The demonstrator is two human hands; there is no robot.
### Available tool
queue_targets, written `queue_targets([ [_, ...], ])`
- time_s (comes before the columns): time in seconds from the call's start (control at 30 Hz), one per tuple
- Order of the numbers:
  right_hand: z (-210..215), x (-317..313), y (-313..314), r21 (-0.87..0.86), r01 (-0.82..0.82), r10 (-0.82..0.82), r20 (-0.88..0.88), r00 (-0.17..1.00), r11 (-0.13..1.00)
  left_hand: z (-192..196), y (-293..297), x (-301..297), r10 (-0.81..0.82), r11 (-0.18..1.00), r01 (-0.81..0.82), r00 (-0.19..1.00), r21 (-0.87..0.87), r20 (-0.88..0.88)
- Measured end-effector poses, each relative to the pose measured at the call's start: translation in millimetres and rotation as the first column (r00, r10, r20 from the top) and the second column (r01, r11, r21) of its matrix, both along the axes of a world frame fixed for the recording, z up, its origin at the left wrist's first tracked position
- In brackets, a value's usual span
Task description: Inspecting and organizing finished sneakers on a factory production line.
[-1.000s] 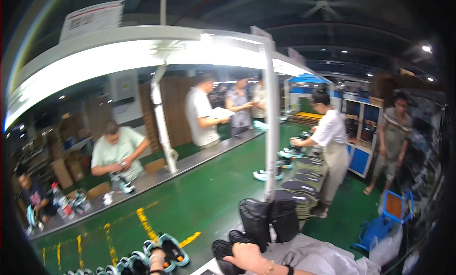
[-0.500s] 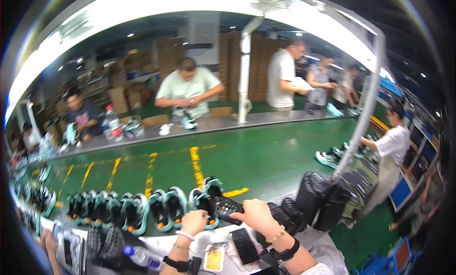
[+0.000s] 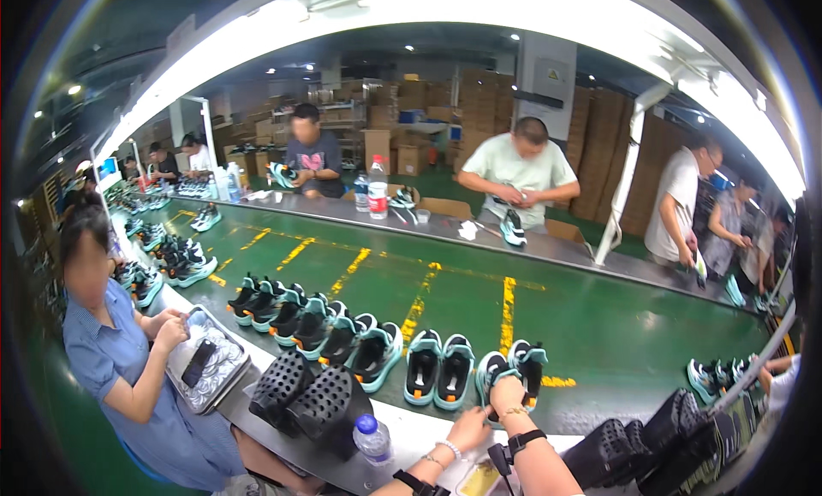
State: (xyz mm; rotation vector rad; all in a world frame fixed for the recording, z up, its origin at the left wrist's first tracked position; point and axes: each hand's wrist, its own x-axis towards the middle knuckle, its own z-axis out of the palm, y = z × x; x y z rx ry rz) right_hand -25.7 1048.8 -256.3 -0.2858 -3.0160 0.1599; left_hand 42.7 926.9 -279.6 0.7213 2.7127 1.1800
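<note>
My right hand (image 3: 507, 395) rests closed on the heel of a black-and-teal sneaker (image 3: 491, 369), which stands on the green conveyor belt (image 3: 599, 333) beside its mate (image 3: 531, 363). My left hand (image 3: 469, 427) lies just below it at the belt's near edge, fingers loose and holding nothing. It is nearest to another teal pair (image 3: 438, 369). Both wrists wear bracelets, and a black watch is on the right one.
A long row of sneaker pairs (image 3: 317, 325) runs left along the belt. Black perforated shoe parts (image 3: 308, 393) and a water bottle (image 3: 372, 438) sit near me, and more black parts (image 3: 668, 436) at right. A person in blue (image 3: 120, 359) stands left by a tray (image 3: 210, 363). Others work across the belt.
My view has swung left and down along the belt. The sneaker held in both hands half a second ago now stands on the belt, and my left hand has come off it.
</note>
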Motion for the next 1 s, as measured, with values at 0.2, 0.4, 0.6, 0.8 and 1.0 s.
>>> queue_targets([
  [0.2,9.2,-8.4,7.1,-0.183,-0.028,0.034,0.026,0.999,0.983,12.6,12.5,6.4,0.132,0.99,-0.136,0.989,-0.046,-0.072],
  [0.4,93.2,121.4,27.2,-0.48,-0.394,0.204,-0.401,0.893,0.784,30.4,13.0,-13.2,0.397,0.916,-0.377,0.792,0.141,-0.464],
  [0.6,165.2,251.7,138.7,-0.32,0.068,-0.289,-0.718,0.633,0.945,53.7,47.9,-22.9,0.002,0.999,-0.021,0.813,-0.026,-0.582],
  [0.8,120.1,290.7,176.0,-0.33,0.307,-0.429,-0.415,0.802,0.893,42.5,77.7,-58.7,-0.153,0.941,-0.003,0.889,-0.338,-0.432],
  [1.0,102.3,295.5,190.2,-0.404,0.386,-0.514,-0.282,0.81,0.829,44.5,82.3,-22.8,-0.03,0.994,-0.015,0.91,-0.104,-0.413],
])
